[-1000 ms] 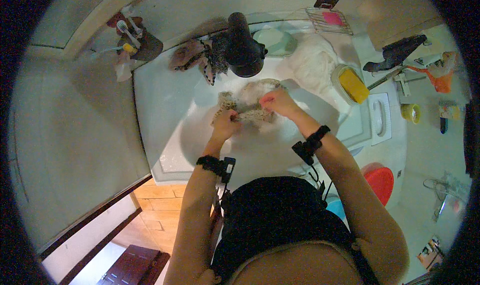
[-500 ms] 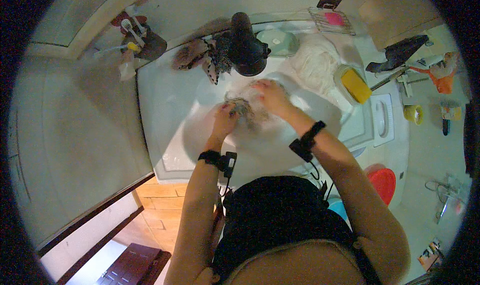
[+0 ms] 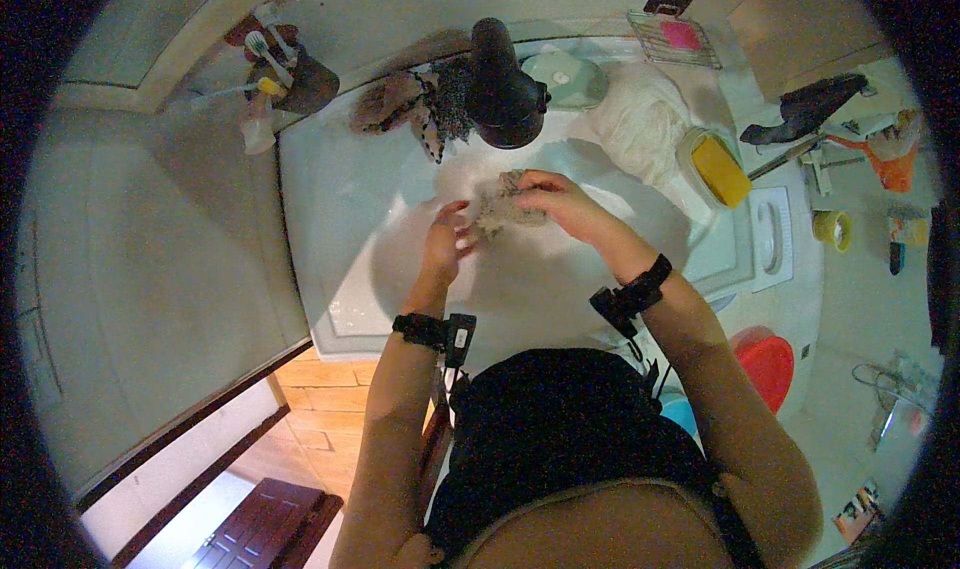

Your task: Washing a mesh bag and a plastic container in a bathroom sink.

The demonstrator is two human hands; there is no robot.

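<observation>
Over the white sink (image 3: pixel 350 314), a small, crumpled, patterned grey cloth (image 3: pixel 497 209) hangs between my hands. My right hand (image 3: pixel 565 209) grips it at its right end, fingers and thumb closed on the fabric. My left hand (image 3: pixel 447 244) is at the cloth's left side with its fingers apart. Whether its fingertips touch the cloth is hard to make out. A black tap (image 3: pixel 503 94) stands just beyond the hands. Left of the tap, dark patterned cloths (image 3: pixel 425 114) lie bunched on the rim.
A pale green soap box (image 3: pixel 565 79) and a heap of white cloth (image 3: pixel 645 119) sit along the back. To the right is a dish with a yellow bar (image 3: pixel 720 171). A wire rack (image 3: pixel 655 39) holds something pink. Beside the sink, lower right, is a red basin (image 3: pixel 763 369).
My left hand has loosened from the cloth and its fingers have spread. My right hand has drawn slightly right and nearer, with the cloth gathered in it.
</observation>
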